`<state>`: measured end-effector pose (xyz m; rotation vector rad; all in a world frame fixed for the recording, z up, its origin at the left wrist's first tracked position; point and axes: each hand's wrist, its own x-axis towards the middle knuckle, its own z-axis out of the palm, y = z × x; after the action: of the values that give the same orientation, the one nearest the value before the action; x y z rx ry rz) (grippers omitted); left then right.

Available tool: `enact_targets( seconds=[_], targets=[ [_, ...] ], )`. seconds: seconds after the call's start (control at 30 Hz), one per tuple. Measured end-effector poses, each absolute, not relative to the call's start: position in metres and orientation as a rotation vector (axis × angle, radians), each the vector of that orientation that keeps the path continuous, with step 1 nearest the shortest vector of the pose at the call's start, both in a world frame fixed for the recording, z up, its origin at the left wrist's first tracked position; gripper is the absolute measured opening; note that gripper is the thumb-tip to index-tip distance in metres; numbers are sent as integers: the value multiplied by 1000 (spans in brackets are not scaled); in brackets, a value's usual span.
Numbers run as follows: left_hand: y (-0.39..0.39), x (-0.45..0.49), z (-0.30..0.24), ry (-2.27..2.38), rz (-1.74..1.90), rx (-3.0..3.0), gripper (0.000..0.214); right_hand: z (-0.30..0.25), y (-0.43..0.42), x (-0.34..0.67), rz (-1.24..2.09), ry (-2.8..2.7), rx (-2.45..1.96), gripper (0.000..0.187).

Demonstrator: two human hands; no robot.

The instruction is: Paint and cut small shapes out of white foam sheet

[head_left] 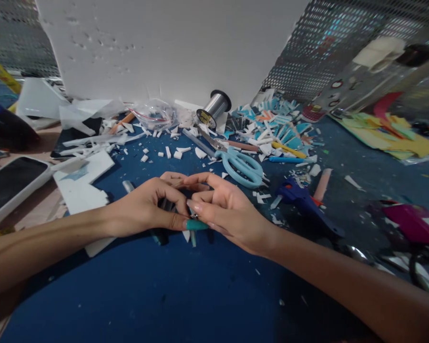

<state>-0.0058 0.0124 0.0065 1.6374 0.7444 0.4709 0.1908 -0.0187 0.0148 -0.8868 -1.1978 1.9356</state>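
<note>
My left hand (153, 205) and my right hand (229, 209) meet over the blue table, fingertips close together. Between them is a small teal piece (197, 225) with something small and shiny beside it; its exact kind is unclear. The left thumb presses on the teal piece's left end, and the right fingers curl around its other side. Both hands are closed, and the fingers partly hide what lies inside. Thin slivers stick out below the fingers. Just beyond the right hand lie light-blue scissors (245, 167) on the table.
A wire spool (214, 108) lies before a white foam board (171, 47). Foam scraps (268, 124) are heaped behind the scissors. A blue glue gun (307, 207) and a magenta tool (411, 221) lie right; a phone (14, 186) and cut foam (80, 183) lie left.
</note>
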Motion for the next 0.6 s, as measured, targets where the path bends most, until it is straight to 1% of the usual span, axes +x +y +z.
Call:
enact_targets(
  seconds=[0.6],
  targets=[
    [14,-4,7,689,540,1653,17,14,-19,191,1942,-1203,-909,29]
  ],
)
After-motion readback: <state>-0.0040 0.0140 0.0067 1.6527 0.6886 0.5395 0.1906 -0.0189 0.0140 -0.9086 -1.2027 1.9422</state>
